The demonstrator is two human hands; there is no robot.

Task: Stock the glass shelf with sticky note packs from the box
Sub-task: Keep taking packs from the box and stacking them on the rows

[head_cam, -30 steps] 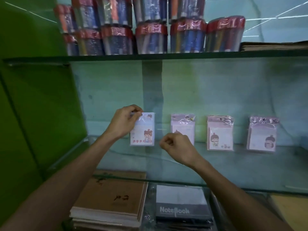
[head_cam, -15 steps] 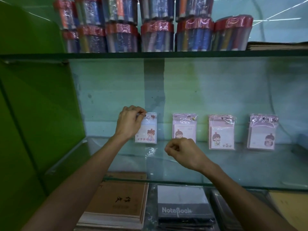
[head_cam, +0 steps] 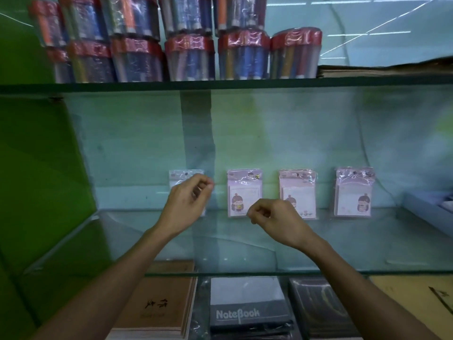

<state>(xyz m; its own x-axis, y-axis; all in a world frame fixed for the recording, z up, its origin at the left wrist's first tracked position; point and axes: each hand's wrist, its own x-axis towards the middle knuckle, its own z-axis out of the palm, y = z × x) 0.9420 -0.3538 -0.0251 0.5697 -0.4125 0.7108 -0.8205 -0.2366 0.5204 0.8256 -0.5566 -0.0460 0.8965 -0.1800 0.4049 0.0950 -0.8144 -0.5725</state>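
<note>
Packs lined along the glass shelf

Four sticky note packs stood against the back wall of the glass shelf (head_cam: 245, 241). The left hand (head_cam: 183, 207), loosely curled and empty, hovered before the leftmost pack (head_cam: 186, 174); the right hand (head_cam: 274, 217), a loose empty fist, hung beside it. A brushing knuckle could tip that pack forward.

head cam | worn by person, faces forward and slightly down | close to glass shelf (head_cam: 245, 241) | single view, nothing shared
</note>
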